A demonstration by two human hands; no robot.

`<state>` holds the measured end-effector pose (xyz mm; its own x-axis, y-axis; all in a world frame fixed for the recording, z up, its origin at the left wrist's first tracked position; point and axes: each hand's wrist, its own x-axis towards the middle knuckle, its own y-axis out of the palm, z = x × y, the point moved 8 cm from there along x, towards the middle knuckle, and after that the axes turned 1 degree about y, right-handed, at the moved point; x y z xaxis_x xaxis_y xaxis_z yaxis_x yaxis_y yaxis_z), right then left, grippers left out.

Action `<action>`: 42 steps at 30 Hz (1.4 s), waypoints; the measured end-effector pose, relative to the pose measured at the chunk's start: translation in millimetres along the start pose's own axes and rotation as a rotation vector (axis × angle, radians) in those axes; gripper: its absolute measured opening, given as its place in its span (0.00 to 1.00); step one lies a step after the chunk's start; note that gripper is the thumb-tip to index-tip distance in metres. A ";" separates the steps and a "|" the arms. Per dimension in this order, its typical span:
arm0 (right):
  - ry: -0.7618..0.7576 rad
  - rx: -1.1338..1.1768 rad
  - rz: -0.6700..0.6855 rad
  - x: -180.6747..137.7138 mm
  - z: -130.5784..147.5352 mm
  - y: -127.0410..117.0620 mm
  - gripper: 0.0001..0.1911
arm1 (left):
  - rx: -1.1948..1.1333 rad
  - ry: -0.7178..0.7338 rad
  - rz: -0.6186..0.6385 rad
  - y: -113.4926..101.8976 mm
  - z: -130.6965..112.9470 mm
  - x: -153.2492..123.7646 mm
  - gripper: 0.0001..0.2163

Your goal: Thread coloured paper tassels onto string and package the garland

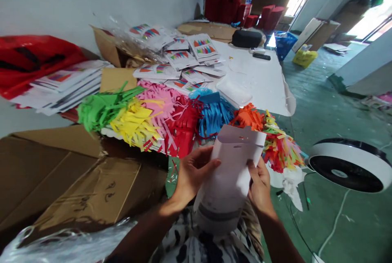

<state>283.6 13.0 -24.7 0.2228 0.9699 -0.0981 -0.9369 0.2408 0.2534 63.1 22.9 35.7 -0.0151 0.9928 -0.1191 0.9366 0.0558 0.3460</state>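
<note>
A folded white paper card (229, 181) with small slots near its top end is held upright over my lap. My left hand (193, 172) grips its left edge, thumb on the near face. On the other side my right hand (259, 183) pinches the right edge, thumb also in front. Just beyond lie bundles of cut tissue-paper tassels: green (101, 110), yellow (136, 122), pink (161, 103), red (183, 126), blue (214, 112), orange (249, 116) and multicoloured (281, 146). The multicoloured one is nearest my right hand.
White packets with coloured tassel pictures (186, 59) are piled behind the tassels. Cardboard boxes (82, 185) stand at the left, below a red bag (33, 63). A round black-and-white appliance (352, 165) is at the right. A black case (246, 38) lies on the white table (266, 83).
</note>
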 end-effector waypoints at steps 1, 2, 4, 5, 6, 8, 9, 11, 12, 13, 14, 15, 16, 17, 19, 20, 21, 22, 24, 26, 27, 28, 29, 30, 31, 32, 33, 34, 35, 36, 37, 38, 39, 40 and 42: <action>0.001 0.003 -0.012 0.1 -0.3 -2.1 0.28 | 0.006 0.007 0.003 2.3 -1.3 -0.6 0.20; 0.002 0.006 -0.021 0.4 -0.6 -3.8 0.29 | 0.017 0.008 0.005 4.1 -1.7 -1.2 0.19; 0.007 0.015 -0.032 1.1 -0.9 -6.5 0.30 | 0.036 -0.002 -0.008 5.7 -1.2 -2.2 0.16; 0.012 0.022 -0.037 1.5 -1.1 -7.7 0.30 | 0.039 -0.016 -0.014 6.3 -0.7 -2.5 0.16; 0.019 0.029 -0.042 1.9 -1.4 -8.9 0.31 | 0.033 -0.033 -0.019 6.9 -0.3 -2.6 0.16; 0.023 0.038 -0.051 2.5 -1.3 -11.9 0.31 | 0.007 -0.063 -0.011 9.2 -0.8 -2.0 0.17; 0.020 0.033 -0.056 2.8 -0.9 -13.7 0.31 | -0.006 -0.072 -0.003 10.4 -1.6 -1.2 0.18; 0.001 0.007 -0.070 3.2 0.2 -17.8 0.32 | -0.019 -0.069 0.001 10.2 -2.7 1.4 0.18; -0.015 -0.012 -0.080 3.3 1.2 -19.9 0.32 | -0.013 -0.062 -0.010 8.2 -2.1 3.3 0.18; -0.032 -0.036 -0.090 3.0 2.5 -21.4 0.32 | 0.000 -0.052 -0.030 4.9 -0.5 5.7 0.18; -0.041 -0.064 -0.092 2.6 3.5 -21.5 0.31 | 0.018 -0.040 -0.060 0.4 2.1 8.4 0.18; -0.041 -0.096 -0.084 1.8 4.3 -19.9 0.29 | 0.036 -0.025 -0.098 -5.3 5.2 11.4 0.18; -0.032 -0.129 -0.068 0.7 4.8 -16.9 0.28 | 0.052 -0.008 -0.140 -11.7 8.7 14.5 0.18; -0.016 -0.160 -0.043 -0.7 5.1 -12.4 0.28 | 0.066 0.009 -0.185 -18.5 12.3 17.6 0.18; 0.029 -0.203 0.031 -4.5 4.6 0.0 0.29 | 0.106 0.047 -0.268 -31.9 17.9 23.1 0.18; 0.049 -0.212 0.071 -6.8 3.9 6.4 0.29 | 0.136 0.062 -0.304 -38.0 19.7 25.3 0.19; 0.066 -0.217 0.109 -9.0 2.8 12.1 0.29 | 0.173 0.074 -0.332 -43.3 21.0 27.3 0.19; 0.076 -0.224 0.139 -11.2 1.5 16.6 0.28 | 0.212 0.081 -0.352 -47.5 21.9 29.0 0.19; 0.056 -0.273 0.138 -13.9 -0.1 18.7 0.25 | 0.265 0.079 -0.372 -53.0 24.0 31.7 0.19; 0.009 -0.342 0.088 -14.7 0.0 14.9 0.22 | 0.290 0.074 -0.370 -54.8 26.1 32.9 0.20; -0.004 -0.362 0.073 -14.5 -0.1 13.5 0.21 | 0.303 0.078 -0.366 -54.6 26.5 32.9 0.20; -0.007 -0.367 0.075 -13.9 -0.2 13.3 0.21 | 0.321 0.091 -0.370 -54.3 26.1 32.0 0.20; -0.006 -0.357 0.082 -12.7 0.6 14.1 0.22 | 0.344 0.112 -0.381 -53.8 25.1 30.2 0.19; -0.013 -0.340 0.090 -10.9 3.3 15.5 0.23 | 0.368 0.135 -0.395 -52.8 23.7 27.7 0.19; -0.034 -0.323 0.088 -8.7 8.3 17.0 0.25 | 0.389 0.162 -0.413 -51.6 22.2 24.3 0.18; -0.070 -0.312 0.068 -6.1 15.5 17.7 0.26 | 0.408 0.187 -0.433 -50.2 20.7 20.3 0.18; -0.114 -0.310 0.031 -3.5 24.0 17.4 0.27 | 0.425 0.209 -0.449 -48.5 19.8 16.2 0.17; -0.159 -0.317 -0.015 -1.2 32.7 16.4 0.27 | 0.440 0.225 -0.459 -46.7 19.3 12.1 0.17; -0.194 -0.325 -0.060 0.7 40.3 15.0 0.25 | 0.453 0.238 -0.469 -45.6 19.4 8.4 0.16; -0.217 -0.335 -0.097 2.1 46.3 13.5 0.23 | 0.464 0.245 -0.476 -45.1 20.0 5.5 0.16; -0.228 -0.338 -0.123 3.3 50.4 11.9 0.20 | 0.467 0.247 -0.479 -45.5 21.4 3.6 0.16; -0.229 -0.330 -0.128 4.2 52.5 10.9 0.18 | 0.460 0.242 -0.475 -46.3 23.9 3.1 0.17; -0.223 -0.308 -0.113 4.9 52.6 10.6 0.18 | 0.441 0.234 -0.470 -47.9 26.9 3.5 0.18; -0.213 -0.275 -0.090 5.3 51.5 10.4 0.18 | 0.416 0.221 -0.462 -49.6 30.6 4.9 0.19; -0.191 -0.200 -0.061 5.4 47.2 8.3 0.21 | 0.363 0.192 -0.438 -51.9 38.4 8.9 0.21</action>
<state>289.8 21.9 22.3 0.3092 0.9476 0.0809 -0.9506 0.3054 0.0558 27.9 24.7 -19.1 -0.4585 0.8887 0.0033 0.8879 0.4582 -0.0409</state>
